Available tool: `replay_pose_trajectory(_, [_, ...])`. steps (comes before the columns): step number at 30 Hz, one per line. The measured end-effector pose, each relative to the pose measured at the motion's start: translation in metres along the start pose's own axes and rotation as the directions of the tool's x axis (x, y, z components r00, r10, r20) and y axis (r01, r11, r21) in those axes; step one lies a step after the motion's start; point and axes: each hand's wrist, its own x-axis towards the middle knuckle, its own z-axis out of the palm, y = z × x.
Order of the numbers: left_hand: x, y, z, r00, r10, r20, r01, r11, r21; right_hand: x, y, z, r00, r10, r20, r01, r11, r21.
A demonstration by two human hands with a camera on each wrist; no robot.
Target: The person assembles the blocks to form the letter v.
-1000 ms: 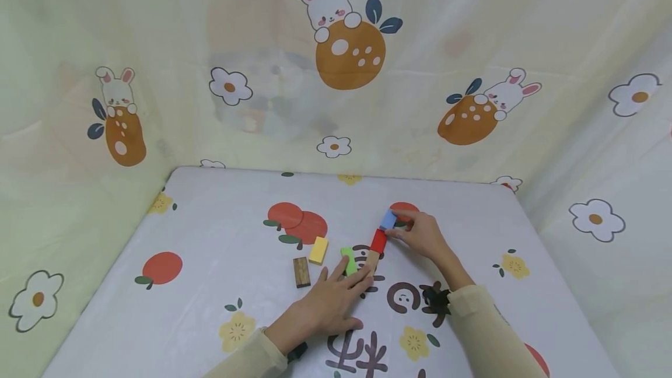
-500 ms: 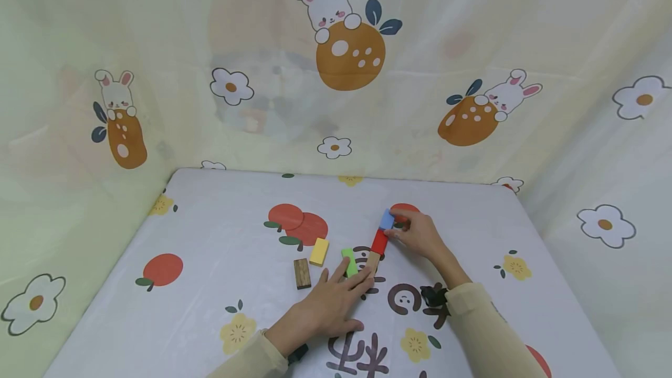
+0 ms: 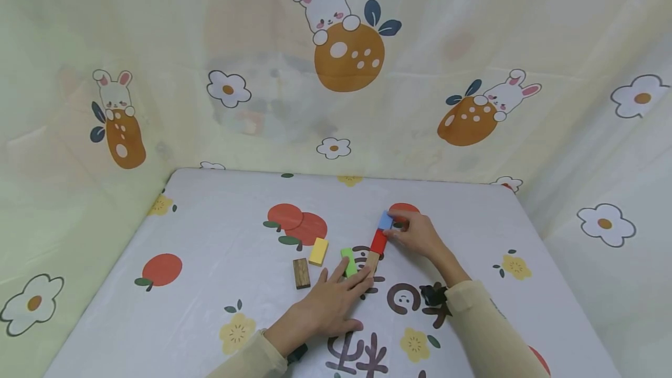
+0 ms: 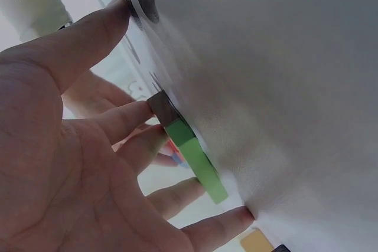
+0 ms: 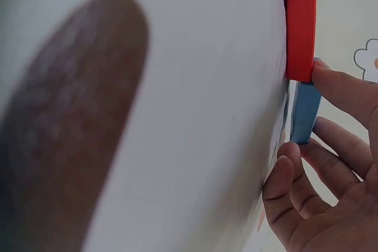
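Note:
A natural wood block (image 3: pixel 372 262), a red block (image 3: pixel 378 241) and a blue block (image 3: pixel 385 220) lie end to end in a slanting row on the table. My right hand (image 3: pixel 420 237) pinches the blue block, thumb near its joint with the red block (image 5: pixel 300 30) and fingers toward its far end. With fingers spread and fairly straight, my left hand (image 3: pixel 329 305) rests on the table. Its fingertips touch the wood block and the green block (image 3: pixel 349 262). In the left wrist view the green block (image 4: pixel 198 160) lies against the wood block's end (image 4: pixel 162 108).
Left of the row lie a yellow block (image 3: pixel 318 251) and a dark brown wood block (image 3: pixel 301 273). A printed white cloth (image 3: pixel 210 238) covers the table, and patterned curtains (image 3: pixel 252 28) hang behind and at both sides.
The blue block has shifted slightly left and turned more in line with the red block, my right hand moving with it. My left hand has stayed in place.

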Motion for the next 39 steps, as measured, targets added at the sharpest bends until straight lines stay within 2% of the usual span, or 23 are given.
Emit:
replay_pose_trajectory(22, [-0.0005,-0.001,0.0016,1.0,0.012,-0.016,-0.012,1.0,0.002,0.0015,0.0,-0.0007,0.998,0.041,0.045,-0.042,0.999,0.015])
replay_pose_trajectory(39, [-0.0009,-0.0012,0.0023,1.0,0.009,-0.017,-0.009,1.0,-0.007,0.0021,0.0018,-0.0019,1.0,0.003,0.031,-0.004,1.0,0.011])
